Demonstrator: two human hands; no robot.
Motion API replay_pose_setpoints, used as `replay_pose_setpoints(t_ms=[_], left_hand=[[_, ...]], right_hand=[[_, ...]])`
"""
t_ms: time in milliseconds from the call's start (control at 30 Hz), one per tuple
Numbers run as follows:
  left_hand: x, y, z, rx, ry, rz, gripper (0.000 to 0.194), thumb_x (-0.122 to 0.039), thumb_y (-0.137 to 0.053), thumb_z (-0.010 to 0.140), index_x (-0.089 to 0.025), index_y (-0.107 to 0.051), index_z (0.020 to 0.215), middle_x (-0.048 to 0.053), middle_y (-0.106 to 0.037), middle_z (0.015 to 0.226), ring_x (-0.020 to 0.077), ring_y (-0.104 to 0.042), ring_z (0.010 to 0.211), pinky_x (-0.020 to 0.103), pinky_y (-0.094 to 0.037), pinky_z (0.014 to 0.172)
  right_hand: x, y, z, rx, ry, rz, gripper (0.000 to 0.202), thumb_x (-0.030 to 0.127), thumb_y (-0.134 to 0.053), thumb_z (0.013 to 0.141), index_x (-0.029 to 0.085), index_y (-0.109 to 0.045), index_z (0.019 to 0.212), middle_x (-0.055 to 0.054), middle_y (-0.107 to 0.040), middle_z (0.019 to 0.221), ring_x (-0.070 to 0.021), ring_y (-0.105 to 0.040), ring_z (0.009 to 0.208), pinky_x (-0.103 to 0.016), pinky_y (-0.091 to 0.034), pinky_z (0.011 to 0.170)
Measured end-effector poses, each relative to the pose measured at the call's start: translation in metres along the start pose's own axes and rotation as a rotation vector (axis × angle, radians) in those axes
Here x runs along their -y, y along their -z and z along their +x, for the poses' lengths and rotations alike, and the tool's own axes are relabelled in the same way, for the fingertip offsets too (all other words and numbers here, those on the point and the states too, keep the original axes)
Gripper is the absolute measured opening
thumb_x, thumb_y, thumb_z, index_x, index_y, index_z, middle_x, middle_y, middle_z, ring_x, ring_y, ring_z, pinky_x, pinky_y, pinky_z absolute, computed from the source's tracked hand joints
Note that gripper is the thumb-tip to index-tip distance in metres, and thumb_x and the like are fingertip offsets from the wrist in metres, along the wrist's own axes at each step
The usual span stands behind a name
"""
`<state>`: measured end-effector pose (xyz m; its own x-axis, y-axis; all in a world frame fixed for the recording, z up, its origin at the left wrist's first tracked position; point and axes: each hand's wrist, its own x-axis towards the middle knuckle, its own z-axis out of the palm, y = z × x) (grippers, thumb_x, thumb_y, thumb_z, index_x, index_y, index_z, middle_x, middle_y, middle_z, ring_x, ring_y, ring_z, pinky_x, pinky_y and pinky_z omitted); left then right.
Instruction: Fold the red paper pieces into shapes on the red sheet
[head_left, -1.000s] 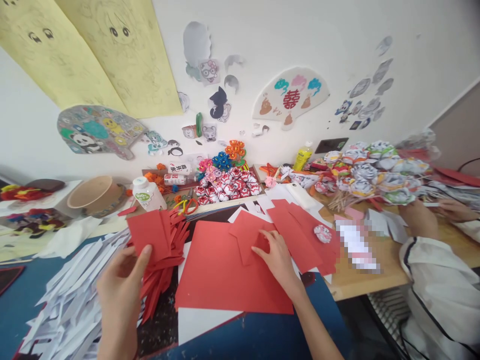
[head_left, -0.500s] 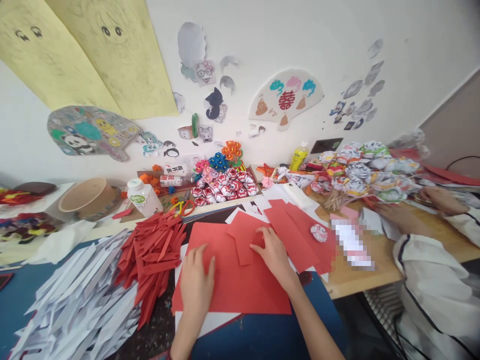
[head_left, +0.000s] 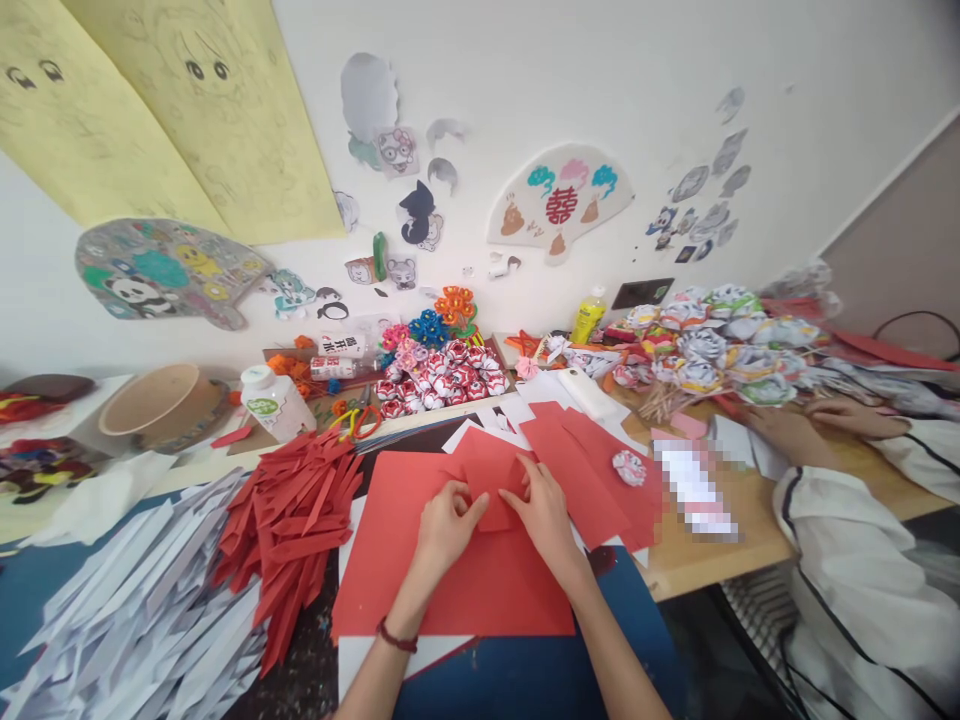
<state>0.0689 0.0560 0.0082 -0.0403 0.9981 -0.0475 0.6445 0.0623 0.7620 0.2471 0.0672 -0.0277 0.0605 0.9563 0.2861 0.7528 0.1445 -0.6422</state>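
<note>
A small piece of folded red paper [head_left: 491,490] is held over a large red sheet [head_left: 397,590]. My left hand [head_left: 450,520] pinches its left side, thumb and fingers close together. On the right side, my right hand [head_left: 541,505] grips the edge between thumb and fingers. White paper shows beneath the large sheet. Left of my left hand lie a pile of folded red strips [head_left: 300,530] and a pile of folded white strips [head_left: 150,600].
More red sheets [head_left: 570,470] with a paper flower [head_left: 628,468] lie to the right. A white bottle [head_left: 277,403], scissors [head_left: 366,422] and red-white flowers [head_left: 442,378] stand or lie behind. A person's hands [head_left: 787,435] are at the right, near many paper flowers [head_left: 705,345].
My left hand has moved right and up from the large sheet and taken hold of the small red piece. The view has shifted slightly. The other person's far hand has moved left.
</note>
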Motion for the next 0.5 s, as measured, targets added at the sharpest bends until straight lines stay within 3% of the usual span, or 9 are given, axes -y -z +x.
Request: replay_pose_setpoints(t_ms=[167,267,433,500], left_hand=[[-0.012,0.011,-0.014,-0.032,-0.184,0.020,0.019,-0.037,-0.048,0.089,-0.021,-0.057,0.086,0.001,-0.065,0.080,0.0133,-0.056,0.064,0.024,-0.036,0.061],[-0.017,0.027,-0.023,-0.058,-0.207,-0.060,0.018,-0.037,-0.045,0.092,-0.021,-0.054,0.089,0.000,-0.063,0.080,0.0126,-0.055,0.064,0.023,-0.037,0.062],[-0.014,0.047,-0.027,-0.060,-0.145,-0.288,0.023,-0.042,-0.050,0.090,-0.020,-0.053,0.084,-0.005,-0.054,0.060,0.0120,-0.051,0.058,0.021,-0.035,0.057],[-0.010,0.050,-0.027,-0.080,-0.102,-0.366,0.025,-0.044,-0.052,0.088,-0.020,-0.055,0.089,-0.003,-0.058,0.063,0.0136,-0.055,0.061,0.022,-0.038,0.057]], right_hand=[[0.005,0.008,0.004,0.003,-0.064,0.192,0.053,0.037,-0.064,0.082,0.018,-0.054,0.130,-0.012,-0.059,0.105,-0.0241,-0.060,0.084,-0.039,-0.051,0.077],[0.013,0.017,0.005,0.027,-0.165,0.387,0.055,0.042,-0.067,0.079,0.017,-0.057,0.127,-0.011,-0.063,0.104,-0.0222,-0.060,0.079,-0.037,-0.052,0.074],[0.036,0.030,0.004,0.294,-0.189,0.901,0.030,0.043,-0.068,0.082,0.017,-0.069,0.096,-0.008,-0.069,0.095,-0.0217,-0.064,0.088,-0.032,-0.050,0.079],[0.044,0.031,0.002,0.344,-0.169,0.972,0.026,0.041,-0.070,0.081,0.016,-0.069,0.088,-0.006,-0.069,0.085,-0.0188,-0.063,0.079,-0.028,-0.049,0.070]])
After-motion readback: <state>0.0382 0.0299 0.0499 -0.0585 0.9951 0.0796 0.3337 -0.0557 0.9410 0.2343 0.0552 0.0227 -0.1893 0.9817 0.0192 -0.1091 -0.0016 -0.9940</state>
